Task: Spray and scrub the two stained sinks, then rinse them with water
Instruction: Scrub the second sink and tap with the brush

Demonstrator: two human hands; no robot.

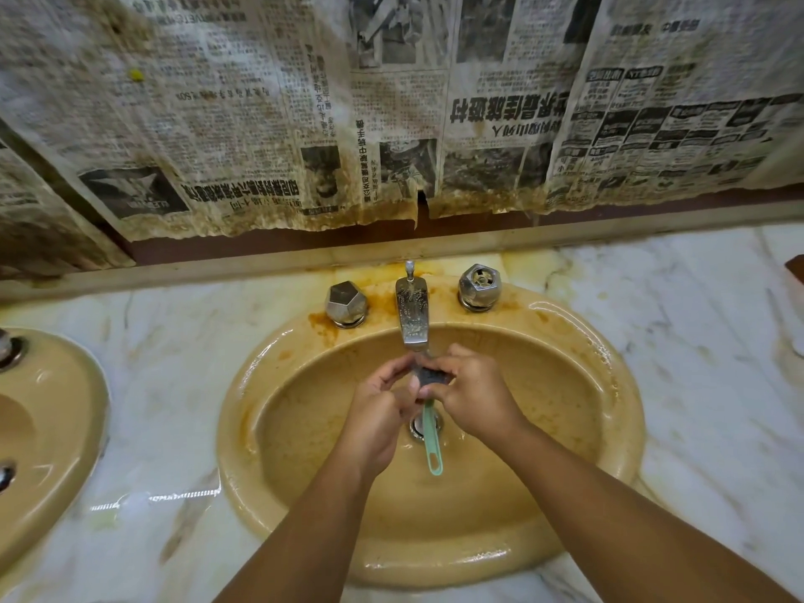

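Note:
A tan oval sink point(578, 511) with orange-brown stains fills the middle of the view. Under its metal spout point(412, 317), my left hand point(383, 406) and my right hand point(472, 391) both grip the dark head of a scrub brush point(433, 376). The brush's green handle point(431, 437) hangs down toward me over the drain point(417, 426). My fingers are curled round the brush head. Whether water runs from the spout is hidden by the hands. A second tan sink point(48, 428) shows partly at the left edge.
Two faceted metal tap knobs, the left knob point(346, 303) and the right knob point(479, 285), flank the spout. White marble countertop point(705, 341) with yellow stains surrounds both basins. Stained newspaper point(391, 115) covers the wall behind. A brown object point(796, 265) sits at the far right edge.

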